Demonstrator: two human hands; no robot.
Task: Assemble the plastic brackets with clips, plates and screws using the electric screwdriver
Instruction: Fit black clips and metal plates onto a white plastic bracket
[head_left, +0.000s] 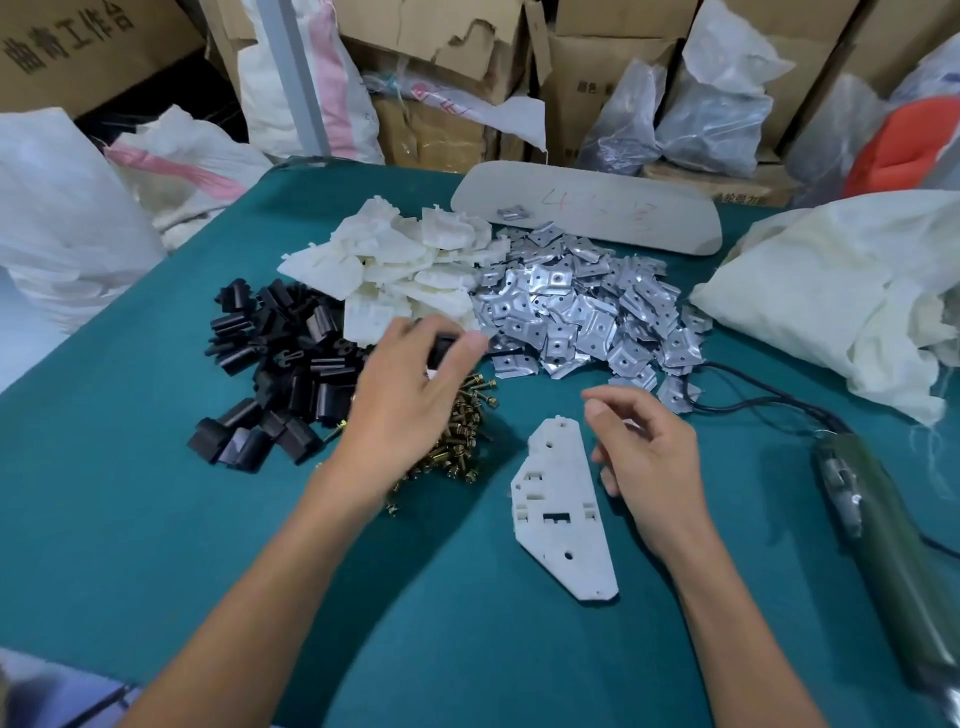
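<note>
Closest to the camera, the flat white plastic bracket with slots and holes (563, 512) lies on the teal table cloth (156, 545) at lower centre. The right hand (649, 457) hovers just beside it, fingers loosely curled, holding nothing. The left hand (410, 395) pinches a small black plastic clip (442, 347) over the brass screw pile (462, 431). Black clip heap (275, 364) centre left, silver metal plates (582, 312) upper centre, olive-green electric screwdriver (893, 545) far right.

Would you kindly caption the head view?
Left hand holds a black clip; white bracket lies beside open right hand.
</note>
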